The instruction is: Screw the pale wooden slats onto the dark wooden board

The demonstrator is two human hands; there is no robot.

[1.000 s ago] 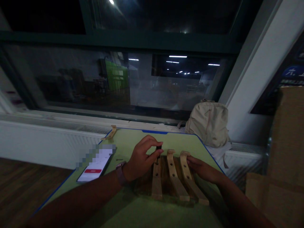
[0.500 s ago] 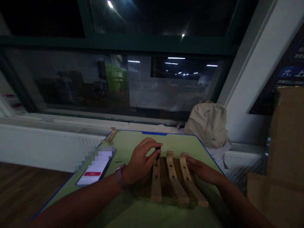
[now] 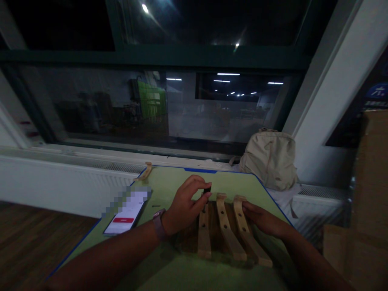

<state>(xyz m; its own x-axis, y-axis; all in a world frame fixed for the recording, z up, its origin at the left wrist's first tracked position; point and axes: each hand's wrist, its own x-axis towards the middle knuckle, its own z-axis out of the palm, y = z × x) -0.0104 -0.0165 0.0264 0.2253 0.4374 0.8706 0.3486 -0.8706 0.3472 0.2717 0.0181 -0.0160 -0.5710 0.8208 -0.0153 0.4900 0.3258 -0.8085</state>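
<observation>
A dark brown wooden board (image 3: pixel 214 238) lies on the table, bearing three pale curved wooden pieces with dark holes or screw heads. My left hand (image 3: pixel 186 206) pinches a small black-handled screwdriver (image 3: pixel 207 189) between thumb and fingertips. Its lower end points down at the upper hole of the left wooden piece (image 3: pixel 205 242); the exact contact is unclear. My right hand (image 3: pixel 265 218) grips the upper side of the right wooden piece (image 3: pixel 242 218), fingers partly hidden behind it. Between them is the middle wooden piece (image 3: pixel 227 232).
Left of my left hand, a phone (image 3: pixel 127 216) lies on the green table (image 3: pixel 169 178), near a small dark screw-like piece (image 3: pixel 156 206). Another curved wooden piece (image 3: pixel 147 171) sits at the far left corner. Beyond stand a beige backpack (image 3: pixel 269 159) and, at right, a cardboard box (image 3: pixel 368 182).
The view has shifted slightly, so everything appears a little further right. My left hand still pinches the screwdriver, whose handle now leans a bit more. My right hand keeps its hold.
</observation>
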